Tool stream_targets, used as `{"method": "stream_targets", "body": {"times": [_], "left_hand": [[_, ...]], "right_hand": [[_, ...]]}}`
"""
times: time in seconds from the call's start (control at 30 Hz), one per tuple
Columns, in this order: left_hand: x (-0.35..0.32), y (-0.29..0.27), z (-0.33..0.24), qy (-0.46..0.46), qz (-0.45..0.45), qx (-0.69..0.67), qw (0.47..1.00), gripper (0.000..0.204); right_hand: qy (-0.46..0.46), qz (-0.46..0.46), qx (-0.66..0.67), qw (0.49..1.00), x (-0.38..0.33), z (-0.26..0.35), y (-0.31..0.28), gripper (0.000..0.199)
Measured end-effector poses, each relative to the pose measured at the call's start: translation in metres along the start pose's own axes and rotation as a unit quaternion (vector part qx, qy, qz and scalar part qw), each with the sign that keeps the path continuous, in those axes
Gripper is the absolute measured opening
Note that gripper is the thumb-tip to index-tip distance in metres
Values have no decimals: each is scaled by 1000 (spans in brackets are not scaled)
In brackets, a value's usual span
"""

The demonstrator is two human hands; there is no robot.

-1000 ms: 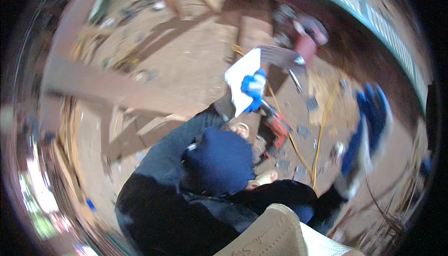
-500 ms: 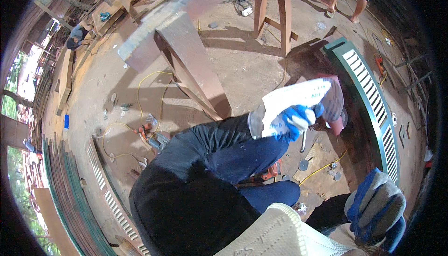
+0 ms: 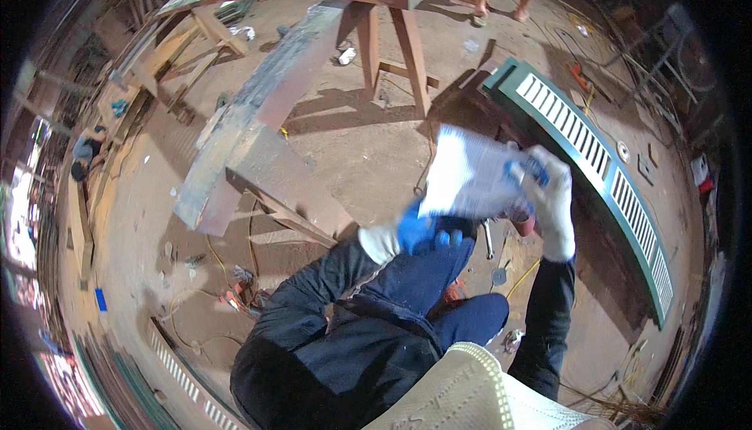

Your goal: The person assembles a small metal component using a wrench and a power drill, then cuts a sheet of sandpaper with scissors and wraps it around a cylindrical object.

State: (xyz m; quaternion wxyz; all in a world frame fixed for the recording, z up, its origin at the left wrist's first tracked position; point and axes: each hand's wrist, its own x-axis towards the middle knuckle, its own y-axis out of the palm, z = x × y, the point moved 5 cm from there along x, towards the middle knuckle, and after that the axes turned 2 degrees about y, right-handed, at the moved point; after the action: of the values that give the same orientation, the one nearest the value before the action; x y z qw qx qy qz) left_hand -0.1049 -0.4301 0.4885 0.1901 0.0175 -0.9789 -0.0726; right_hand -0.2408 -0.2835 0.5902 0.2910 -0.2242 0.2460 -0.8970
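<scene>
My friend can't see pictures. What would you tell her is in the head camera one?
Two gloved hands, the left hand and the right hand, hold a white sheet between them above the person's dark blue trousers. Around them is a dusty workshop floor with a wooden sawhorse and a green slatted panel.

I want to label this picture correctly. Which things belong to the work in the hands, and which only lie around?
In hand:
- white sheet, held by gloved left hand and right hand

Lying about:
- green louvred panel
- wooden trestle
- yellow cable
</scene>
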Motion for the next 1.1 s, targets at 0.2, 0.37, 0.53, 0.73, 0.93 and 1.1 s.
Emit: {"method": "stream_targets", "body": {"times": [0.2, 0.37, 0.53, 0.73, 0.93, 1.1], "left_hand": [[81, -69, -98, 65, -218, 178, 957, 51], [171, -101, -163, -77, 78, 413, 904, 36], [285, -170, -190, 18, 61, 498, 865, 28], [315, -226, -184, 134, -116, 624, 761, 32], [300, -276, -151, 98, -230, 596, 763, 37], [293, -260, -138, 95, -306, 657, 682, 38]], "right_hand": [[-9, -123, -13, 992, 40, 10, -27, 38], [-63, -143, -10, 988, 96, 51, -20, 41], [-89, -95, -76, 989, 193, 64, -10, 47], [-88, -153, -190, 966, 302, 16, -1, 42], [-127, -224, -316, 913, 339, 50, 9, 32], [-227, -243, -332, 883, 378, 51, -5, 24]]}}
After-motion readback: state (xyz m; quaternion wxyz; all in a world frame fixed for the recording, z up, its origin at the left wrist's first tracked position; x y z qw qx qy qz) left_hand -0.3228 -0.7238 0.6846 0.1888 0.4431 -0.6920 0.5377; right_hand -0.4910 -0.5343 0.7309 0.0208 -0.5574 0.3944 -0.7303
